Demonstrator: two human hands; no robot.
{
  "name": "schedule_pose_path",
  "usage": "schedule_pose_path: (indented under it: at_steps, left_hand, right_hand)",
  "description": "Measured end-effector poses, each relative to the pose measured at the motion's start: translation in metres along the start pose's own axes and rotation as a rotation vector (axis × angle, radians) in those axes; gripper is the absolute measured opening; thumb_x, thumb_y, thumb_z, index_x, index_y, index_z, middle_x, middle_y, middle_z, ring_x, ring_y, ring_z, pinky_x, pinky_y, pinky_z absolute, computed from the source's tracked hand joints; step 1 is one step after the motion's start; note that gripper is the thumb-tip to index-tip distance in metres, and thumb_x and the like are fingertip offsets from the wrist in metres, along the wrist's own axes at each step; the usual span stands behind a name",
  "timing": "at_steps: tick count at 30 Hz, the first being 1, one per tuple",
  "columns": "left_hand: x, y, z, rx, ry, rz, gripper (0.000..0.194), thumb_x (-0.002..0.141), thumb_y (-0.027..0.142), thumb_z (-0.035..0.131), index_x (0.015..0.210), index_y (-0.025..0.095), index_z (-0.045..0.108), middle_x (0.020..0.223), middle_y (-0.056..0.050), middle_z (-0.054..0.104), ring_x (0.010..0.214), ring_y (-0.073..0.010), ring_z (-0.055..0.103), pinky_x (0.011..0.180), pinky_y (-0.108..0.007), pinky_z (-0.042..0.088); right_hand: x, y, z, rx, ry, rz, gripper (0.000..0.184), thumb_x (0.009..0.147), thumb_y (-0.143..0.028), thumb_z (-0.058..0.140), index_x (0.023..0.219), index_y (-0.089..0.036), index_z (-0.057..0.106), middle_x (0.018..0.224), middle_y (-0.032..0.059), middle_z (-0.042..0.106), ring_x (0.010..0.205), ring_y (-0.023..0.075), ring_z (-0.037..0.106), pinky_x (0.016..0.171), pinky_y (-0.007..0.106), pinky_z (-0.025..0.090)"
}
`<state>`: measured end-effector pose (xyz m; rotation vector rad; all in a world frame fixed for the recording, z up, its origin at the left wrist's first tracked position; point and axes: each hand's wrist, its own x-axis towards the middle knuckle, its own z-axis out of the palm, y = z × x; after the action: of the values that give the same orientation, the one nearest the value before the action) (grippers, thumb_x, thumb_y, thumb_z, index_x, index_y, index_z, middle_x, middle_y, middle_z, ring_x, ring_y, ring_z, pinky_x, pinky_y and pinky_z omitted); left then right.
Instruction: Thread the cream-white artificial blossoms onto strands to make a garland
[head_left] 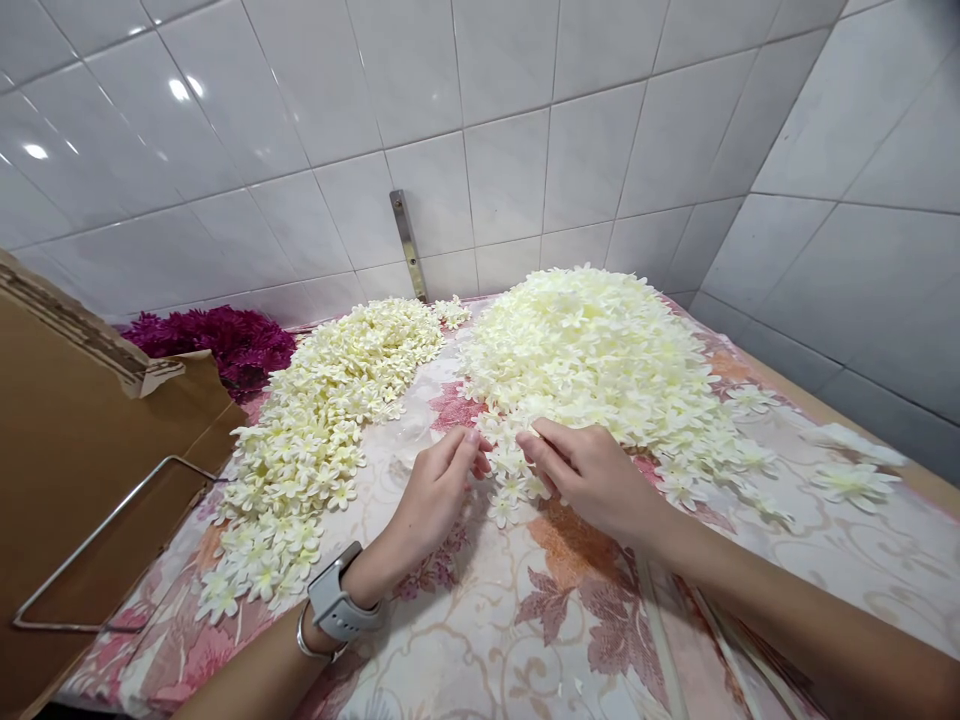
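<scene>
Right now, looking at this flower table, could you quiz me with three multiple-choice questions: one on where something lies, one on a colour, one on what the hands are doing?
1. Where does the purple flower heap lie?
A. far left, by the wall
B. front right corner
C. between the hands

2. What colour are the two big flower piles?
A. red
B. cream white
C. blue

3. How are the left hand and right hand placed?
A. raised in the air
B. resting in the lap
C. fingertips at the near edge of the right pile

Answers: 1 A, it sits behind the cardboard box. 2 B, both show pale cream petals. 3 C, both reach among loose blossoms there.
</scene>
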<state>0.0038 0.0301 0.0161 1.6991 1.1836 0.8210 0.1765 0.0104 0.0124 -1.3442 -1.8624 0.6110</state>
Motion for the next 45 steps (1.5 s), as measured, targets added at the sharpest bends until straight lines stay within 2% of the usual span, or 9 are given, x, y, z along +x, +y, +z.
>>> schedule_pose_path:
  at_steps: [3, 10, 14, 21, 27, 29, 36, 42, 45]
  left_hand:
    - [-0.002, 0.0, 0.0, 0.003, -0.009, 0.012, 0.034, 0.09, 0.043, 0.035, 0.081, 0.019, 0.056, 0.071, 0.0, 0.055, 0.069, -0.015, 0.051, 0.065, -0.027, 0.039]
    - [-0.002, 0.002, 0.001, 0.022, -0.028, -0.025, 0.037, 0.089, 0.045, 0.035, 0.084, 0.018, 0.059, 0.072, -0.001, 0.057, 0.071, -0.0165, 0.053, 0.064, -0.026, 0.04]
    - [-0.002, 0.003, 0.002, -0.002, -0.026, -0.031, 0.037, 0.089, 0.045, 0.036, 0.083, 0.018, 0.06, 0.069, -0.001, 0.057, 0.069, -0.0164, 0.053, 0.063, -0.026, 0.041]
    - [-0.004, 0.005, 0.001, -0.097, 0.085, 0.05, 0.033, 0.089, 0.04, 0.037, 0.08, 0.017, 0.059, 0.067, -0.001, 0.055, 0.065, -0.0141, 0.051, 0.06, -0.025, 0.041]
    - [-0.012, 0.013, -0.003, -0.083, 0.359, 0.288, 0.029, 0.091, 0.033, 0.036, 0.078, 0.018, 0.058, 0.063, 0.001, 0.052, 0.061, -0.0117, 0.049, 0.059, -0.023, 0.039]
    - [-0.014, 0.014, -0.003, -0.077, 0.359, 0.299, 0.03, 0.092, 0.032, 0.036, 0.078, 0.018, 0.058, 0.063, 0.001, 0.052, 0.061, -0.0115, 0.049, 0.058, -0.023, 0.039]
    - [-0.01, 0.01, -0.002, -0.102, 0.32, 0.248, 0.03, 0.091, 0.036, 0.038, 0.08, 0.017, 0.059, 0.064, 0.0, 0.054, 0.062, -0.0126, 0.05, 0.059, -0.024, 0.04]
    - [-0.006, 0.011, -0.002, -0.181, 0.272, 0.178, 0.029, 0.09, 0.035, 0.038, 0.08, 0.017, 0.059, 0.065, 0.0, 0.054, 0.061, -0.0122, 0.051, 0.058, -0.024, 0.041]
    - [-0.005, 0.01, -0.001, -0.191, 0.228, 0.124, 0.028, 0.088, 0.035, 0.04, 0.079, 0.016, 0.058, 0.064, 0.001, 0.054, 0.061, -0.012, 0.05, 0.057, -0.023, 0.04]
  right_hand:
    - [0.001, 0.0, 0.001, -0.002, 0.037, 0.013, 0.045, 0.089, -0.04, 0.039, 0.052, -0.02, 0.023, 0.046, -0.0062, 0.021, 0.043, 0.008, 0.026, 0.045, 0.024, 0.021]
    - [0.0, -0.001, 0.006, -0.079, -0.019, -0.001, 0.025, 0.09, -0.025, 0.029, 0.083, -0.018, 0.052, 0.057, -0.0019, 0.048, 0.049, 0.0126, 0.044, 0.051, 0.025, 0.033]
    - [-0.001, 0.0, 0.005, -0.078, -0.004, -0.045, 0.029, 0.088, -0.02, 0.028, 0.107, -0.016, 0.049, 0.062, 0.0, 0.053, 0.053, 0.0146, 0.05, 0.055, 0.026, 0.037]
    - [0.001, 0.0, -0.004, -0.051, 0.089, 0.023, 0.038, 0.091, -0.037, 0.034, 0.056, -0.022, 0.036, 0.043, -0.005, 0.039, 0.039, 0.0102, 0.037, 0.044, 0.024, 0.028]
    - [-0.011, -0.009, 0.018, 0.561, -0.471, -0.015, 0.037, 0.092, -0.044, 0.037, 0.083, -0.019, 0.062, 0.083, 0.0032, 0.066, 0.079, 0.0142, 0.063, 0.072, 0.025, 0.047]
    - [-0.012, -0.007, 0.024, 0.571, -0.519, -0.039, 0.039, 0.092, -0.045, 0.037, 0.086, -0.018, 0.065, 0.093, 0.0059, 0.066, 0.089, 0.0164, 0.062, 0.082, 0.029, 0.046]
    - [0.006, 0.016, 0.011, 0.55, -0.07, 0.243, 0.037, 0.087, -0.049, 0.044, 0.096, -0.02, 0.065, 0.13, 0.0094, 0.052, 0.118, 0.0231, 0.049, 0.092, 0.037, 0.044]
    - [0.008, 0.013, 0.006, 0.544, 0.166, 0.214, 0.043, 0.084, -0.047, 0.049, 0.114, -0.017, 0.055, 0.089, 0.0071, 0.065, 0.07, 0.015, 0.059, 0.067, 0.031, 0.05]
    - [0.005, 0.006, 0.003, 0.571, 0.119, 0.205, 0.033, 0.084, -0.048, 0.049, 0.086, -0.016, 0.057, 0.069, 0.0022, 0.06, 0.053, 0.0105, 0.051, 0.049, 0.023, 0.043]
